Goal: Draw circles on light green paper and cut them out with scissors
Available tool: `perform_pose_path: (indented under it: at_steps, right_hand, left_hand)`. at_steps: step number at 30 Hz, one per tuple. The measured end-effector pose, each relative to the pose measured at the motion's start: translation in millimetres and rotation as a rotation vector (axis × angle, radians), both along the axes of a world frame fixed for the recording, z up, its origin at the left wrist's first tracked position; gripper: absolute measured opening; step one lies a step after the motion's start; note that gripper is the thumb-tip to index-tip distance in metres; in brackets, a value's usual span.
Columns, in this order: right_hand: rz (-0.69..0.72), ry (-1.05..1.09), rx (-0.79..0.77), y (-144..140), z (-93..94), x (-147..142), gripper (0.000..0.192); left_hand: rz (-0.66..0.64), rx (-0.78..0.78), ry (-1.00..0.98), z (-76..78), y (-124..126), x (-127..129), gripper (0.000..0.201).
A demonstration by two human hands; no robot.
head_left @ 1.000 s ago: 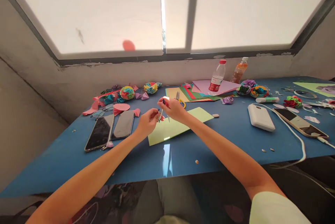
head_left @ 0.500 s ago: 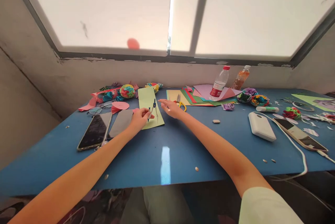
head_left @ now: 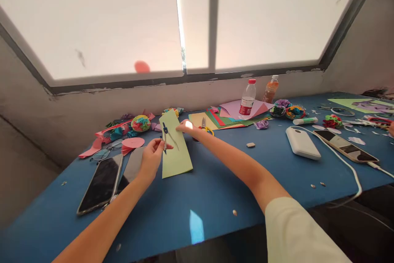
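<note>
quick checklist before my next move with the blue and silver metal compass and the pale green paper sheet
1. Blue and silver metal compass held in the left hand: ok
2. Compass legs spread apart: ok
3. Compass tips touching the pale green paper sheet: cannot tell
4. Right hand at the sheet's upper right edge: ok
5. Sheet lying flat on the blue tabletop: cannot tell
6. Metal scissors with yellow handles fully in view: not ok, right forearm hides part
</note>
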State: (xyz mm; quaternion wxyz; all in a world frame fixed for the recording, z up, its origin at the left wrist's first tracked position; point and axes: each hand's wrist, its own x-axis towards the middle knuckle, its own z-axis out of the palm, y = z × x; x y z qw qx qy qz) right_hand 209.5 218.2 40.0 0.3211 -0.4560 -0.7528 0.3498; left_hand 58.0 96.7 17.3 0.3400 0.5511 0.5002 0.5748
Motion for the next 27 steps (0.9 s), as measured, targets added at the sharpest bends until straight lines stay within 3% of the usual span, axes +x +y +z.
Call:
perform_pose_path:
  at_steps: [3,6,9,12,16,19,21,23,24,27]
  right_hand:
    - [-0.093,-0.009,-0.242,-31,4.2,51,0.018]
    - [-0.088,0.0,-0.465,-82,2.0,104,0.017]
    - [-0.27,0.281,-0.723,-145,-10.1,136,0.019]
    - [-0.387,0.554,-0.836,-199,-24.3,139,0.022]
    - [-0.348,0.67,-0.994,-232,-28.6,122,0.033]
    - [-0.196,0.552,-1.201,-243,-21.2,110,0.052]
    - [0.025,0.374,-1.314,-254,-13.1,104,0.062]
    - [0.254,0.22,-1.22,-264,-2.6,98,0.057]
    - [0.307,0.17,-1.049,-268,3.3,96,0.05]
    - [0.214,-0.07,-0.193,-263,20.7,95,0.032]
  left_hand:
    - [0.049,0.055,-0.082,7.9,-5,1,0.028]
    - [-0.044,0.046,-0.179,11.4,-14,11,0.027]
    - [-0.134,-0.005,-0.19,10.2,-26,26,0.028]
    - [-0.199,-0.043,-0.16,5.5,-35,40,0.03]
    - [-0.226,-0.05,-0.142,-6.3,-38,50,0.032]
    - [-0.239,-0.087,-0.103,-17.4,-39,53,0.031]
    - [-0.245,-0.117,-0.084,-23.7,-40,54,0.03]
    - [-0.24,-0.11,-0.065,-28.1,-42,56,0.028]
    - [-0.234,-0.1,-0.05,-29.7,-43,56,0.027]
    - [-0.215,-0.086,-0.004,-33.1,-44,55,0.023]
